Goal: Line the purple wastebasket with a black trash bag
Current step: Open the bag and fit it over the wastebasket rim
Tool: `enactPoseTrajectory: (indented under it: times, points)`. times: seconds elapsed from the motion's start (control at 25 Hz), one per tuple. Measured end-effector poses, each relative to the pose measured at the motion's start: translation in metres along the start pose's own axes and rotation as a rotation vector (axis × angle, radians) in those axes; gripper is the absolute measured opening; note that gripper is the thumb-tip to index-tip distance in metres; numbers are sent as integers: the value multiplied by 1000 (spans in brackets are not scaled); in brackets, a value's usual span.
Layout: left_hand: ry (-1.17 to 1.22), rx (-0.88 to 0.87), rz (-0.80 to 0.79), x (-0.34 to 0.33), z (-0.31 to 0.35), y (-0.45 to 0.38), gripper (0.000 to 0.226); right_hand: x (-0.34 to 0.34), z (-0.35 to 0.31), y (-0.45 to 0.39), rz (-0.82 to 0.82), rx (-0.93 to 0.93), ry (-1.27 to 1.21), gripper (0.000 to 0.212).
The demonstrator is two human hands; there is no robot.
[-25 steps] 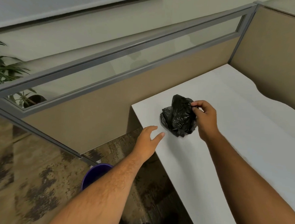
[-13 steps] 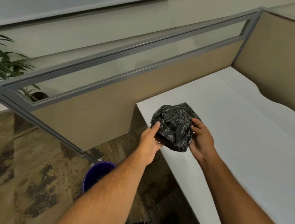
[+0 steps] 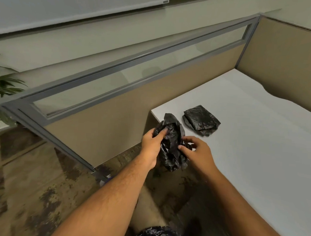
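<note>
A crumpled black trash bag (image 3: 171, 154) hangs in the air just off the left edge of the white desk (image 3: 256, 158). My left hand (image 3: 151, 144) grips its left side with fingers pushed into the folds. My right hand (image 3: 197, 151) pinches its right side. The purple wastebasket is almost wholly hidden behind my left forearm; only a sliver of purple (image 3: 109, 177) shows on the floor by the partition foot.
A folded stack of black bags (image 3: 201, 121) lies on the desk near its far left corner. A beige cubicle partition with a glass strip (image 3: 116, 91) runs behind the desk. A potted plant (image 3: 2, 88) stands at far left. Patterned carpet covers the floor.
The bag came off the desk toward me and now both hands pull at it. The folded stack left behind on the desk has come into sight. My forearm now covers the wastebasket.
</note>
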State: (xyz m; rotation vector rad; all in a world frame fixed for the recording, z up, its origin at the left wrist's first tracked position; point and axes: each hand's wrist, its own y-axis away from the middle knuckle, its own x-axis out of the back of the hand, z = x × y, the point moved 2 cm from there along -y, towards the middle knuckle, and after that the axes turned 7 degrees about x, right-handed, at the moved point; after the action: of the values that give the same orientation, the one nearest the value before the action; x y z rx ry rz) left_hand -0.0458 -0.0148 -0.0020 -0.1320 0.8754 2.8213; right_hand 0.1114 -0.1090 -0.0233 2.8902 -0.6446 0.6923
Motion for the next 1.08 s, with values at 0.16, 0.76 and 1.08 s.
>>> enactPoseTrajectory:
  times: [0.16, 0.76, 1.08]
  points:
    - [-115, 7, -52, 60, 4, -3, 17, -39, -13, 26, 71, -143, -186, 19]
    - [-498, -115, 87, 208, -34, -14, 27, -154, -36, 111, 77, -462, -549, 18]
    - [-243, 294, -33, 244, -75, 36, 35, -192, -39, 149, -61, -531, -586, 37]
